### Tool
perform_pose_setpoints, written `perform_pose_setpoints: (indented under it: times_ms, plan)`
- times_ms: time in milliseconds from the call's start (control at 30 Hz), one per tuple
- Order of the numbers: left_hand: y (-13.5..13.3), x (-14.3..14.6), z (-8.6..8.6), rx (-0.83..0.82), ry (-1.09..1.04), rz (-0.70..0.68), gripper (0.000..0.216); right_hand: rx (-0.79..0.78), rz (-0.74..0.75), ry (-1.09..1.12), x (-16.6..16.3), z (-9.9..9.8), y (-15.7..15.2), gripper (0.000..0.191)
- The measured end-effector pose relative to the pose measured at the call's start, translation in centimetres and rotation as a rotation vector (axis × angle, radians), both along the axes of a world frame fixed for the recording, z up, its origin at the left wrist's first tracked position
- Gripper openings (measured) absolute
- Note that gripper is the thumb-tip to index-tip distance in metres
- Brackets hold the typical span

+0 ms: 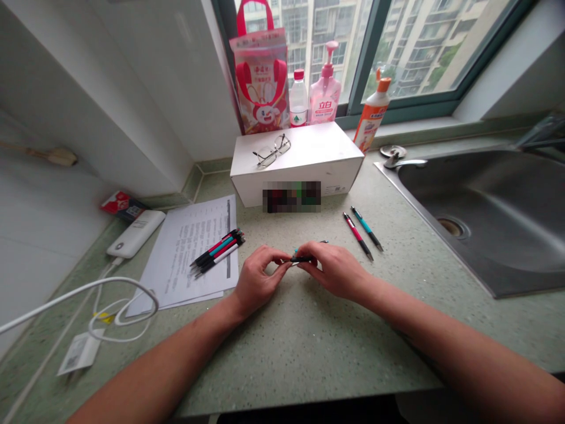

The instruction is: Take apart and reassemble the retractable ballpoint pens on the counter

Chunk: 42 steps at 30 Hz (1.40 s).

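Between my two hands, low over the counter, is a pen (302,258) with a dark grip; most of it is covered by fingers. My left hand (261,275) pinches its left end with thumb and forefinger. Closed around its other part is my right hand (333,268). A small teal and dark piece, perhaps another pen, shows partly behind the right hand. To the right lie a red pen (357,235) and a teal pen (367,228), side by side. A bundle of several pens (219,252) in red, teal, black and white rests on printed paper (176,259) at left.
A white box (304,153) with glasses (271,151) on top stands behind. Beyond it are a bag (262,88), a small bottle (298,100), a pump bottle (325,94) and an orange bottle (371,118). Left: power bank (136,234), cable (119,281). Right: steel sink (494,218).
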<state>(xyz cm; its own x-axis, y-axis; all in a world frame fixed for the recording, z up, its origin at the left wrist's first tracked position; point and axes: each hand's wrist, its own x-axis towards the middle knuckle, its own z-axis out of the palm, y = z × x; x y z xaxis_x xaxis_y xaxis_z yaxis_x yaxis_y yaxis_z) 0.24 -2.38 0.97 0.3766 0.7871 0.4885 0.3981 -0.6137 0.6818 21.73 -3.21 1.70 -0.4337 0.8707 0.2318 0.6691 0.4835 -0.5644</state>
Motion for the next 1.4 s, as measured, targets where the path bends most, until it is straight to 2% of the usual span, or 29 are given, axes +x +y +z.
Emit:
perform_pose_setpoints:
  times_ms: [233, 333, 467, 567, 700, 800, 1033, 1167, 1400]
  plan:
    - [0.02, -0.06, 0.11, 0.012, -0.012, 0.001, 0.003, 0.004, 0.022, -0.053, -0.05, 0.25, -0.04, 0.021]
    - [0.02, -0.07, 0.15, 0.015, -0.012, 0.003, 0.004, -0.022, -0.01, -0.039, -0.02, 0.25, -0.05, 0.027]
    - [0.06, -0.02, 0.15, 0.001, -0.015, -0.002, 0.003, -0.017, -0.014, -0.074, 0.05, 0.21, -0.01, 0.018]
    - [0.03, 0.0, 0.16, 0.003, -0.023, 0.012, 0.002, 0.002, 0.022, -0.08, 0.04, 0.22, 0.03, 0.023]
    - [-0.06, -0.03, 0.26, 0.003, -0.015, 0.024, 0.002, -0.021, -0.02, -0.025, 0.05, 0.3, 0.03, 0.027]
    - [-0.07, -0.04, 0.3, -0.006, -0.003, 0.027, 0.003, -0.015, -0.034, -0.028, 0.13, 0.4, 0.05, 0.017]
    - [0.04, 0.0, 0.17, 0.013, -0.009, 0.041, 0.002, -0.004, -0.006, -0.032, 0.03, 0.28, -0.03, 0.026]
    - [0.05, 0.02, 0.17, 0.014, -0.014, 0.031, 0.002, -0.003, -0.014, -0.043, 0.0, 0.26, -0.04, 0.018]
    - [0.04, -0.01, 0.21, 0.006, -0.014, 0.037, 0.002, -0.021, -0.037, -0.002, 0.13, 0.05, 0.1, 0.027]
